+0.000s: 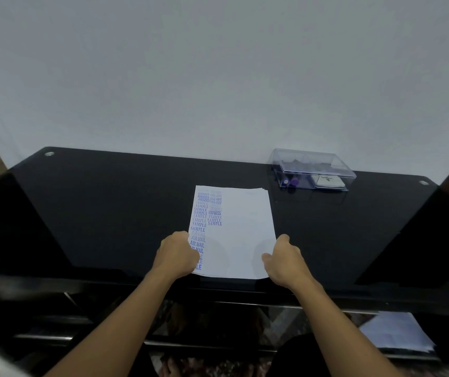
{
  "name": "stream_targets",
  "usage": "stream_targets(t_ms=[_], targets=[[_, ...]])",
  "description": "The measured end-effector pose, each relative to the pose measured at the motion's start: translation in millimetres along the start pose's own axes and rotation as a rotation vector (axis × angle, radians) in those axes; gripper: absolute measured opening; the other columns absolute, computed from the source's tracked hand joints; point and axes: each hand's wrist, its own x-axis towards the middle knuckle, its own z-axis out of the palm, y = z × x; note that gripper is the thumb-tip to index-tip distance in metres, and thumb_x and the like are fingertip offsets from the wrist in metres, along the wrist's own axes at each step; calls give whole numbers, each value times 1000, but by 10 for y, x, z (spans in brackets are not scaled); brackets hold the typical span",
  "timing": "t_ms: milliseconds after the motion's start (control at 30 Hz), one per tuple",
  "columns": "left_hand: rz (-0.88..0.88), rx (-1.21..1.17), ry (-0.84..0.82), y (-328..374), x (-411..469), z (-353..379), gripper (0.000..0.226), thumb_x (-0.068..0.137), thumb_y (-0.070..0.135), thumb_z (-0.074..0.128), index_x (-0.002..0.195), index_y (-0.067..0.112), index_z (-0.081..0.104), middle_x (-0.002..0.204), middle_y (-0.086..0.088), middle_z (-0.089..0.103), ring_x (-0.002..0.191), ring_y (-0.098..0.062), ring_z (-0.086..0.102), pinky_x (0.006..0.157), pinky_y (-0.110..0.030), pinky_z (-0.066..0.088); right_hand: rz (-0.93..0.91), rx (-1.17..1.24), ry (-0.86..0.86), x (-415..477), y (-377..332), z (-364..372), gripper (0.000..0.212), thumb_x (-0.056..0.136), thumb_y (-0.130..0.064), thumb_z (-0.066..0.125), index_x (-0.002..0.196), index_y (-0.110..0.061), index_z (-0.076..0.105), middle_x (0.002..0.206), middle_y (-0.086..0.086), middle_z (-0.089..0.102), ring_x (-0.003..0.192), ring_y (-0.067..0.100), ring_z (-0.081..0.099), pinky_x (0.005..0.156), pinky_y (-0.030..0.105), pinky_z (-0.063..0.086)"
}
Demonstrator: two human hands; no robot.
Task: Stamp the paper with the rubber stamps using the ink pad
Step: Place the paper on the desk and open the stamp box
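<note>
Left hand and right hand, fingers curled, grip the side edges of the part-stamped paper on the desk. Beyond, at far right, rubber stamps and ink pad sit in a clear box. Risk: the stacked sheets could slide on the glossy surface, skewing impressions.

table: glossy black glass | paper: matt white | box: clear glossy plastic
</note>
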Motion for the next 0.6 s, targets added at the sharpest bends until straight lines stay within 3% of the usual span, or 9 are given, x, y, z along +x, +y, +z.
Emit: stream_targets(t_ms=[100, 200, 333, 600], targets=[[-2, 30, -11, -16, 17, 3, 16, 83, 15, 54, 97, 12, 63, 93, 0, 69, 80, -22, 69, 73, -43, 60, -2, -35, -7, -16, 12, -16, 37, 101, -21, 53, 130, -5, 37, 113, 11, 56, 94, 23, 62, 75, 35, 54], [-14, 52, -15, -36, 23, 9, 12, 85, 19, 56, 95, 13, 60, 92, 1, 68, 80, -22, 69, 70, -40, 59, 11, -52, -19, -23, 27, -42, 38, 100, -22, 55, 130, -5, 38, 118, 11, 56, 98, 24, 61, 77, 35, 53], [-6, 86, 3, -27, 19, 16, 8, 87, 21, 57, 93, 17, 58, 93, 4, 67, 79, -18, 68, 71, -39, 60, 12, -73, -6, -45, 36, -57, 37, 99, -24, 56, 127, -6, 41, 119, 10, 56, 98, 24, 61, 73, 34, 51], [-5, 118, 34, -7, 6, 5, 12, 89, 24, 56, 97, 16, 60, 92, 3, 66, 81, -19, 65, 71, -37, 55, 15, -131, 29, -88, 44, -49, 32, 95, -28, 57, 118, -9, 45, 103, 4, 56, 89, 21, 60, 67, 33, 51]])
